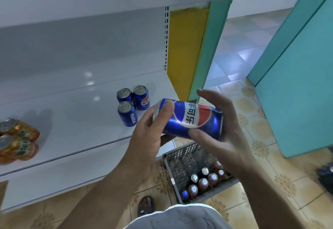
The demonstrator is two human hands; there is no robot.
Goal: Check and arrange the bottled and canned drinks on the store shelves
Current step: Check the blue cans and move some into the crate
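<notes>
Above the shelf's (72, 120) near edge, the can (189, 119) lies on its side between both hands. The left hand (146, 138) grips its top end, thumb over the rim. The right hand (221, 135) cups its base between thumb and loosely spread fingers. Best to turn it upright, logo facing near, then set it just beside the three cans (131, 105) without knocking them.

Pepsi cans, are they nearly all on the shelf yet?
Not quite. Done: three Pepsi cans stand together on the white shelf, with orange cans at its left end. In hand: a fourth Pepsi can lies sideways between the left hand and right hand. Left: bottles wait in the grey basket on the floor.
</notes>
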